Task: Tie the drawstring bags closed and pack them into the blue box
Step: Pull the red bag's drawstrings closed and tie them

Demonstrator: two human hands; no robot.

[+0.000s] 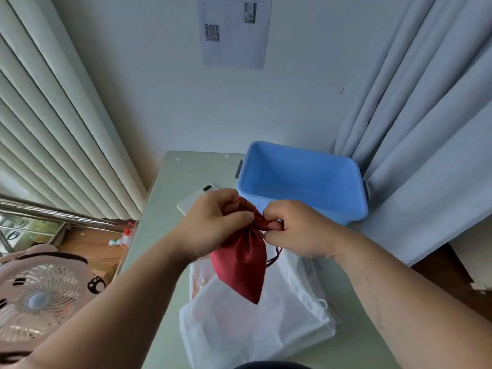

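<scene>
Head view, looking down over a pale green desk (165, 209) pushed into a corner. Both hands meet at the centre, raised above the desk. The left hand (213, 222) has its fingers curled round the gathered neck of a red drawstring bag (242, 265); the right hand (295, 230) pinches the same neck from the other side. The hands hide the bag's mouth and its cord ends, so any knot cannot be made out.

The red bag hangs from the hands, with its lower corner over a loose pile of white bags (253, 328) lying on the desk's near half. A dark cord (275, 255) shows just beside the red bag.

Just beyond the hands stands the blue box (319, 211), open top up – near the right hand. A white phone (195, 199) lies left of the box, partly covered by the left hand. Grey curtains (426, 129) hang on the right, touching the box's far corner. A pink fan (40, 296) sits lower left.
</scene>
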